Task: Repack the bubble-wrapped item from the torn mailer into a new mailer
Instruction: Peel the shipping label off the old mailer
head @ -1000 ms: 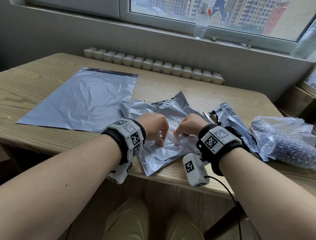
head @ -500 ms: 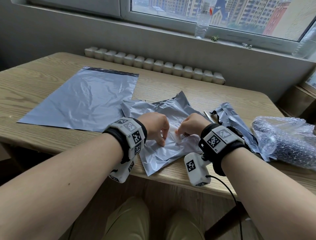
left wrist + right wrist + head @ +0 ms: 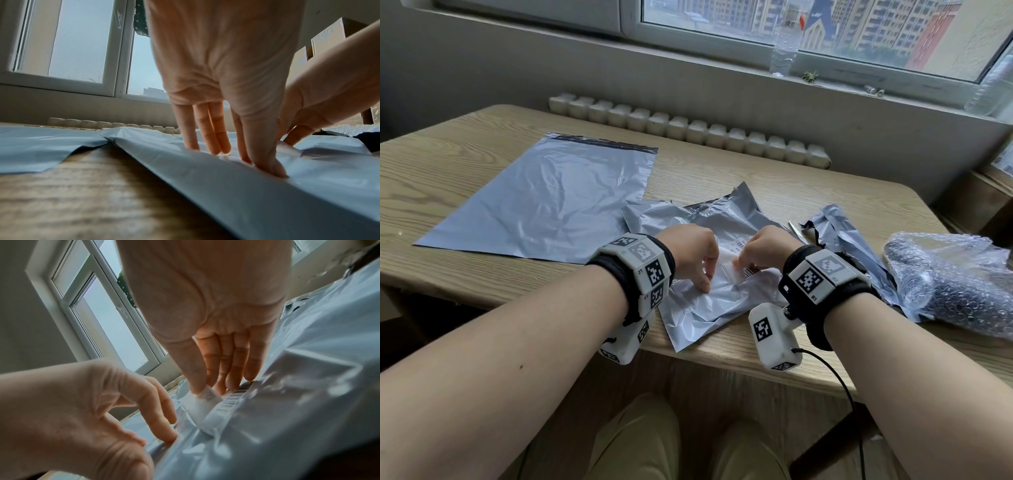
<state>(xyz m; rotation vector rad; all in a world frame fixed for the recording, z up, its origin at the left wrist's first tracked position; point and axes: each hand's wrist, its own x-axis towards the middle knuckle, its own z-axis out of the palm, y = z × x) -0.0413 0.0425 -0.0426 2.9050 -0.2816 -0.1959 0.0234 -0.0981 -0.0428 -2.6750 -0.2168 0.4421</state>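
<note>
The torn grey mailer (image 3: 705, 308) lies crumpled at the table's front edge, between my hands. My left hand (image 3: 690, 251) presses it down with fairly straight fingers (image 3: 218, 142). My right hand (image 3: 763, 246) pinches the lifted corner of the white barcode label (image 3: 203, 404) stuck on the mailer (image 3: 298, 418). The new mailer (image 3: 551, 202) lies flat and smooth on the left of the table. The bubble-wrapped dark item (image 3: 955, 284) rests on the table at the right, apart from both hands.
A torn-off grey strip of mailer (image 3: 849, 246) lies between my right wrist and the bubble-wrapped item, with a thin metal blade (image 3: 796, 229) beside it. A radiator (image 3: 688, 133) runs behind the table. A clear bottle (image 3: 786, 37) stands on the windowsill.
Both hands stay almost in place on the torn mailer. The white label corner stands slightly more lifted under my right fingers.
</note>
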